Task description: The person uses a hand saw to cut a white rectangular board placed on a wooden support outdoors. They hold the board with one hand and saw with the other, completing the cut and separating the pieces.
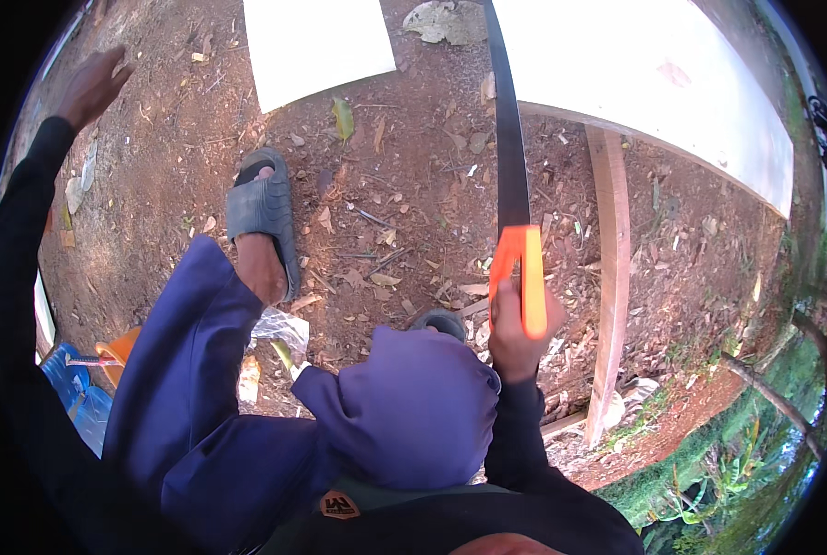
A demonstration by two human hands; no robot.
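My right hand (520, 328) is closed around the orange and yellow handle of a handsaw (511, 153). Its long dark blade points up the view, along the left edge of a large white board (644, 74); whether blade and board touch I cannot tell. A wooden post (607, 268) shows beneath that board, to the right of the saw. My left hand (99, 85) is raised out at the upper left with fingers apart and nothing in them, above bare dirt.
Another white sheet (321, 46) lies at the top. My sandaled left foot (256, 213) is on leaf-strewn dirt (404, 213). An orange container (122, 347) and blue plastic items (71, 388) sit at the lower left. Plants and branches (765, 416) line the right rim.
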